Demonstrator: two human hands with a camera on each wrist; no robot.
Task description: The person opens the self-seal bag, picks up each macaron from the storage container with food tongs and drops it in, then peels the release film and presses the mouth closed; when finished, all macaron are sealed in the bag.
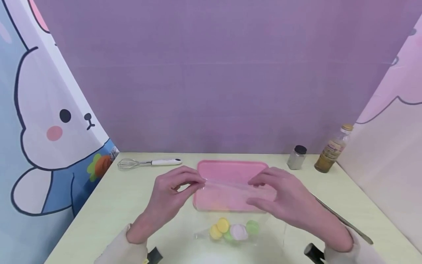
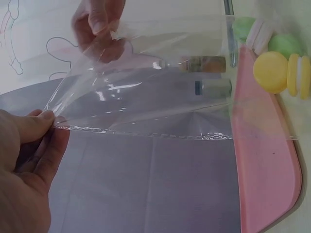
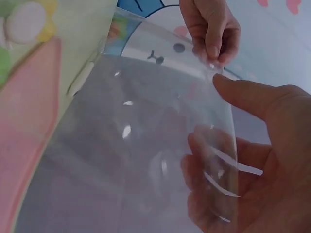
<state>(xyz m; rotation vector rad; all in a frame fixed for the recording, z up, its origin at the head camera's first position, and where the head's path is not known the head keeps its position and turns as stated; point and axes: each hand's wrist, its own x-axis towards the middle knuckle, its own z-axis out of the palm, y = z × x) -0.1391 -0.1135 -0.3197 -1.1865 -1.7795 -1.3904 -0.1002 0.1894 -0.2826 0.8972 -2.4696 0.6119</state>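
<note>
A clear plastic bag (image 2: 141, 104) stretches between the two hands. My left hand (image 1: 173, 187) pinches one corner of its upper edge between thumb and fingers. At the other side, my right hand (image 1: 285, 192) has its thumb spread apart from its fingers. In the right wrist view those fingers (image 3: 201, 165) show through the film, with the thumb close to the edge. Several toy-like macarons, among them a yellow macaron (image 1: 223, 224), a pale lilac macaron (image 1: 239, 232) and a green macaron (image 1: 252, 227), lie at the bag's lower end. Behind the bag is a pink tray (image 1: 230, 167).
A whisk (image 1: 165, 162) with a white handle lies at the back left. To the back right stand a small jar (image 1: 296, 158) with a black lid and a corked bottle (image 1: 332, 150) of brown liquid. A thin dark rod (image 1: 356, 231) lies beside the right forearm.
</note>
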